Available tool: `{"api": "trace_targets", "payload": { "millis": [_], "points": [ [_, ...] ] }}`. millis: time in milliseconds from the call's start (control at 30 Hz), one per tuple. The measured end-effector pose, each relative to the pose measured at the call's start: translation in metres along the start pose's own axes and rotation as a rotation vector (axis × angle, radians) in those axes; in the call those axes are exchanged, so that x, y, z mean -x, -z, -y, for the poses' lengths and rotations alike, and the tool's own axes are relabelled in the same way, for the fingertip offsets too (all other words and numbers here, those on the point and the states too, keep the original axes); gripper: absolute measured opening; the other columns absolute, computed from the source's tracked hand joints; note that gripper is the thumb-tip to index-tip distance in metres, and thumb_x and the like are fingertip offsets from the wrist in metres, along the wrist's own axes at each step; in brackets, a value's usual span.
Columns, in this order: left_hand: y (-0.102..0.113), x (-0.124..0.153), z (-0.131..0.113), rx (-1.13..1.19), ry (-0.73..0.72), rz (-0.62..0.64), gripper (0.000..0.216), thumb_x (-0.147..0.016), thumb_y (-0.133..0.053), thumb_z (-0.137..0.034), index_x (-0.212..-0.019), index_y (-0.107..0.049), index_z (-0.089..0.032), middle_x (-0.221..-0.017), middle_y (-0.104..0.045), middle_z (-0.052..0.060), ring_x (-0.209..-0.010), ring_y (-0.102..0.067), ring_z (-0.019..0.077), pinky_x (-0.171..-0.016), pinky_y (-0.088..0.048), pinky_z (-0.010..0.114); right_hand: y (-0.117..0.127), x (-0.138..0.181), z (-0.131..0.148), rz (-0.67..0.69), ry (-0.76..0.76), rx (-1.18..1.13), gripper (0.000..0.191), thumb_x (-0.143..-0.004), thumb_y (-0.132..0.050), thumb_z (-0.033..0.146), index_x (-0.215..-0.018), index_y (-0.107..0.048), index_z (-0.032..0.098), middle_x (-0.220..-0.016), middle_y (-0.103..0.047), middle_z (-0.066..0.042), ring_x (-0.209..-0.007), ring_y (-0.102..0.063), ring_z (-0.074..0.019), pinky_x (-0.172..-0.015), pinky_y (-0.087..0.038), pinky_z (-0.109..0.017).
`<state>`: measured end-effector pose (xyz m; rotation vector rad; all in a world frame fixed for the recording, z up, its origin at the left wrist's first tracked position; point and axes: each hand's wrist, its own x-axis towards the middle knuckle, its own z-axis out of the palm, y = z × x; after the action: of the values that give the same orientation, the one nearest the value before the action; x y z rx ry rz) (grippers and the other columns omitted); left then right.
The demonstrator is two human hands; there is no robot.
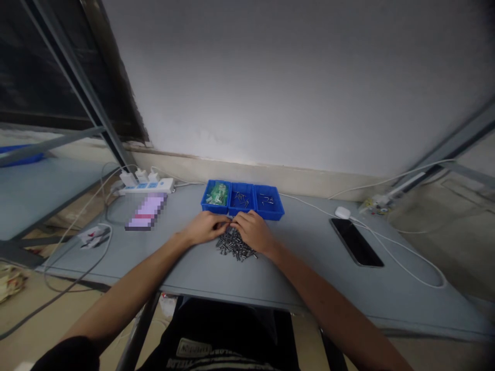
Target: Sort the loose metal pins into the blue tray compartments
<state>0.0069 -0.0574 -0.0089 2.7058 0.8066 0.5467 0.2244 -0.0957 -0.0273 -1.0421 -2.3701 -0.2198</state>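
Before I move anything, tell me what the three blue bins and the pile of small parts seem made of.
Blue bins: probably moulded plastic with a slight sheen, going by their even colour and thin walls.
Pile of small parts: likely metal, grey with bright glints; which metal, I can't tell.

From my remote feed, I see a plain grey wall (294,93) above a beige lower band (305,180). Upper left is a dark, framed panel (34,77), perhaps a window. Metal posts (89,98) slant beside the grey workbench (309,242); another table (58,185) stands left. The floor (42,330) looks yellowish, the light dim.
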Motion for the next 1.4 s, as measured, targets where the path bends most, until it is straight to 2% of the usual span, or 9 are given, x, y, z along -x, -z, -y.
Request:
{"api": "trace_targets", "payload": {
  "millis": [133, 233, 333, 400, 567, 733, 1000, 1167, 1400],
  "points": [
    [-0.001, 0.0, 0.002, 0.024, 0.027, -0.023, 0.027, -0.101, -0.051, -0.034, -0.107, -0.073, -0.021, -0.069, -0.066, -0.001, -0.059, -0.055, 0.0114, -0.062, -0.038, 0.023, -0.001, 0.0, -0.003, -0.066, -0.009, -0.031, 0.021, -0.106, -0.049, 0.024, -0.091, -0.062, 0.018, -0.091, -0.07, -0.005, -0.085, -0.061, -0.0191, -0.081, -0.038, -0.035],
    [0.002, 0.0, 0.005, 0.048, 0.068, -0.054, 0.031, -0.1, -0.054, -0.042, -0.114, -0.073, -0.022, -0.067, -0.066, -0.001, -0.058, -0.056, 0.0118, -0.062, -0.038, 0.023, 0.002, 0.0, -0.005, -0.22, -0.052, -0.062, 0.018, -0.106, -0.05, 0.026, -0.095, -0.063, 0.019, -0.092, -0.071, -0.004, -0.088, -0.063, -0.0186, -0.085, -0.037, -0.036],
    [0.009, 0.001, 0.008, 0.04, 0.091, -0.018, 0.03, -0.099, -0.056, -0.043, -0.111, -0.074, -0.023, -0.064, -0.063, -0.002, -0.056, -0.054, 0.0124, -0.06, -0.037, 0.024, 0.005, 0.001, -0.013, -0.439, -0.215, -0.017, 0.019, -0.106, -0.052, 0.029, -0.094, -0.065, 0.02, -0.088, -0.072, -0.004, -0.085, -0.063, -0.0189, -0.086, -0.036, -0.037],
    [0.015, 0.002, 0.011, 0.017, 0.095, 0.062, 0.027, -0.096, -0.059, -0.042, -0.107, -0.076, -0.023, -0.063, -0.063, -0.001, -0.054, -0.053, 0.0127, -0.059, -0.036, 0.025, 0.005, 0.001, -0.021, -0.5, -0.324, 0.055, 0.019, -0.105, -0.054, 0.032, -0.097, -0.066, 0.02, -0.089, -0.072, -0.005, -0.085, -0.062, -0.0207, -0.084, -0.034, -0.038],
    [0.021, 0.005, 0.017, 0.001, 0.129, 0.168, 0.026, -0.089, -0.064, -0.033, -0.11, -0.076, -0.025, -0.068, -0.068, 0.0, -0.057, -0.057, 0.0142, -0.062, -0.039, 0.025, -0.001, 0.004, -0.038, -0.37, -0.376, 0.165, 0.019, -0.104, -0.055, 0.034, -0.103, -0.068, 0.019, -0.091, -0.072, -0.006, -0.087, -0.061, -0.0244, -0.08, -0.032, -0.038],
    [0.016, 0.004, 0.016, 0.003, 0.136, 0.216, 0.028, -0.089, -0.063, -0.031, -0.114, -0.075, -0.026, -0.067, -0.068, 0.0, -0.058, -0.058, 0.0149, -0.062, -0.039, 0.025, -0.002, 0.003, -0.025, -0.313, -0.318, 0.063, 0.02, -0.105, -0.052, 0.03, -0.097, -0.067, 0.019, -0.091, -0.072, -0.005, -0.087, -0.061, -0.0222, -0.083, -0.032, -0.038],
    [0.012, 0.001, 0.014, -0.027, 0.177, 0.198, 0.016, -0.09, -0.064, -0.033, -0.09, -0.074, -0.021, -0.075, -0.07, 0.002, -0.064, -0.058, 0.0151, -0.062, -0.036, 0.025, -0.001, 0.0, -0.005, -0.217, -0.145, -0.058, 0.021, -0.105, -0.051, 0.026, -0.092, -0.065, 0.02, -0.089, -0.07, -0.004, -0.087, -0.062, -0.0198, -0.082, -0.035, -0.037],
    [0.013, 0.001, 0.009, -0.024, 0.199, 0.163, 0.017, -0.093, -0.057, -0.032, -0.09, -0.069, -0.019, -0.073, -0.068, 0.001, -0.061, -0.056, 0.0143, -0.061, -0.035, 0.025, -0.001, 0.002, -0.007, -0.179, -0.093, -0.104, 0.019, -0.105, -0.051, 0.026, -0.095, -0.065, 0.019, -0.092, -0.071, -0.004, -0.088, -0.062, -0.0191, -0.083, -0.036, -0.037],
    [0.012, 0.0, 0.001, 0.021, 0.129, 0.076, 0.019, -0.098, -0.053, -0.035, -0.095, -0.064, -0.02, -0.067, -0.064, -0.002, -0.058, -0.055, 0.0134, -0.06, -0.036, 0.024, -0.004, 0.002, -0.004, -0.035, 0.007, -0.091, 0.012, -0.103, -0.055, 0.024, -0.103, -0.066, 0.019, -0.096, -0.07, -0.005, -0.09, -0.061, -0.0196, -0.082, -0.038, -0.035]
  ]
}}
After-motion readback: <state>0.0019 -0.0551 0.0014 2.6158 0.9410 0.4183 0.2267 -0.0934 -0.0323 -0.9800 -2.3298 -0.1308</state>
